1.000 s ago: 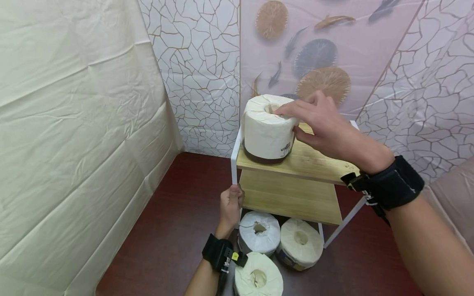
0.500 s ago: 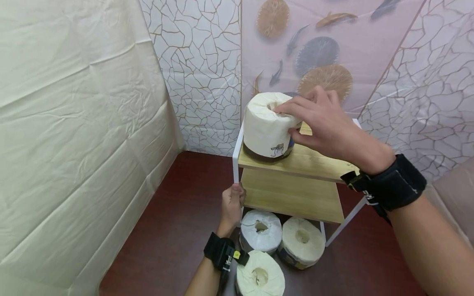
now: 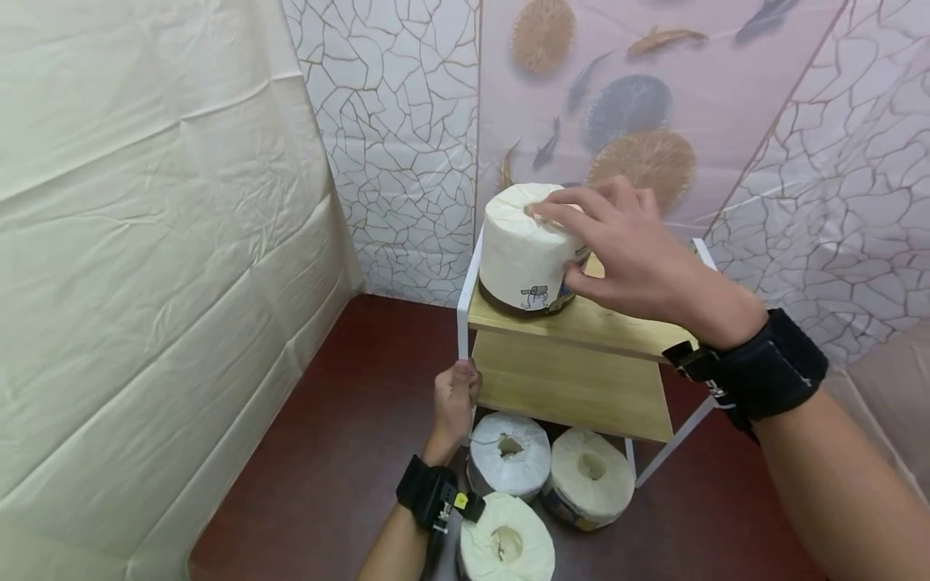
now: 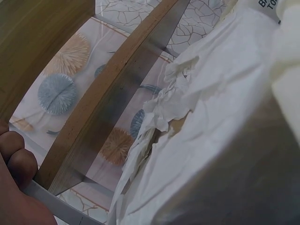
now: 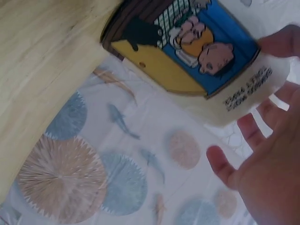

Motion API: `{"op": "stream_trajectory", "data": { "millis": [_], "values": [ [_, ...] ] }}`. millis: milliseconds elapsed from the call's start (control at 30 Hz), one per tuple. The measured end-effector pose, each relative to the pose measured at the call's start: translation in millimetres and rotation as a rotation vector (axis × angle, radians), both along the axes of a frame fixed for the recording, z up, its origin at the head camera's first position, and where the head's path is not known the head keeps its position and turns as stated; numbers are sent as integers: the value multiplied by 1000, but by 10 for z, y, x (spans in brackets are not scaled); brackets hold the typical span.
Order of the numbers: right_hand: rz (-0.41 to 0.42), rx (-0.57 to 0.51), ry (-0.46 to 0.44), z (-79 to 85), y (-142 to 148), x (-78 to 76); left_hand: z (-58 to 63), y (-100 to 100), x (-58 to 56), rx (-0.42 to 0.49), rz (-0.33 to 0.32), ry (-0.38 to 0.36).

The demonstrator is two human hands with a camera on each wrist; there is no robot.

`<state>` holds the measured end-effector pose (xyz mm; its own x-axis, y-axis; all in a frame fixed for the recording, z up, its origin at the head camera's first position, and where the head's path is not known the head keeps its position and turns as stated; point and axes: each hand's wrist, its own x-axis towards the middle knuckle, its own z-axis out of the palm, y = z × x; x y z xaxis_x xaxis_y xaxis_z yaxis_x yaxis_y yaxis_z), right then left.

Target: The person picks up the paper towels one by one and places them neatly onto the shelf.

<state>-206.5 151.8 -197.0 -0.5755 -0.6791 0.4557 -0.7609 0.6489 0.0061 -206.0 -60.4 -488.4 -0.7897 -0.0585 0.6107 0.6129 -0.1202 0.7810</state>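
Note:
A wrapped toilet paper roll (image 3: 519,258) stands upright on the left end of the top board of a small wooden shelf (image 3: 632,327). My right hand (image 3: 639,254) holds this roll, with fingertips at its core hole and the thumb against its side. Cartoon printing on the wrapper (image 5: 201,47) shows in the right wrist view. Lower down, my left hand (image 3: 455,395) grips the shelf's white metal leg (image 3: 462,331). That hand's curled fingers (image 4: 18,159) appear at the edge of the left wrist view.
Several more wrapped rolls stand on the floor: a white roll (image 3: 508,456), a cream roll (image 3: 590,478) beside it, and a nearer roll (image 3: 508,524) close to my left wrist. A lower board (image 3: 567,387) lies under the top one. Cream cloth (image 3: 182,282) hangs along the left.
The roll on the top board has turned under my right hand, its printed drawing shifting left along the front. My left hand keeps its grip on the leg.

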Motion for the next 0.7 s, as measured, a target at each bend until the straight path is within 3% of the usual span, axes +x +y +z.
{"op": "stream_trajectory", "data": {
  "millis": [267,433,700],
  "values": [
    [78,-68,-109,-63,167,-77,4,-42,59,-24,6,-18],
    [100,-76,-88,-71,215,-113,16,-16,59,-31,-1,-16],
    [48,-23,-23,-12,183,-104,28,14,32,-27,5,3]
  ]
}}
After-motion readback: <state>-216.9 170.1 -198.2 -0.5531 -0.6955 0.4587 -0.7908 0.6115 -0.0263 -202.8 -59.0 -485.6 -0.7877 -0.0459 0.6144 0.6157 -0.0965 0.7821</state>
